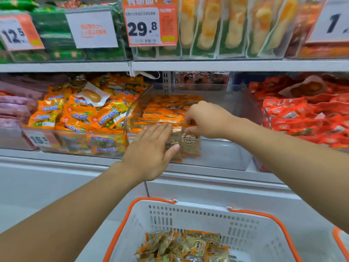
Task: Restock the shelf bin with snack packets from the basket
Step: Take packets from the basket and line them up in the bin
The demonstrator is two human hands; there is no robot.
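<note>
A row of snack packets [166,112] is seen standing on edge inside the clear shelf bin [217,154], packed against the bin's left wall and running from its front lip back toward its rear; the right part of the bin is bare. At the front end of that row, one packet [190,144] with a round label is pinched at its top edge by the curled fingers and thumb of the right hand [205,120], which is reached over the bin's front lip from the right. The packet is held upright, its long axis roughly vertical, its face turned toward the front wall. The left hand [151,148] is laid flat, fingers straight and together, against the front of the row at the bin's left front corner, nothing being gripped by it; the stack appears to be steadied by it.

The coming move is judged to turn on this: the held packet lies directly below the right hand and just right of the left fingertips, so it need only be lowered and pressed back against the row, the right hand being the nearer.

Below the bin, further packets [183,246] are heaped in the white basket [188,216] with orange rim. Left of the bin, a bin of orange packets [85,114] is found; right of it, red packets [306,118].
</note>
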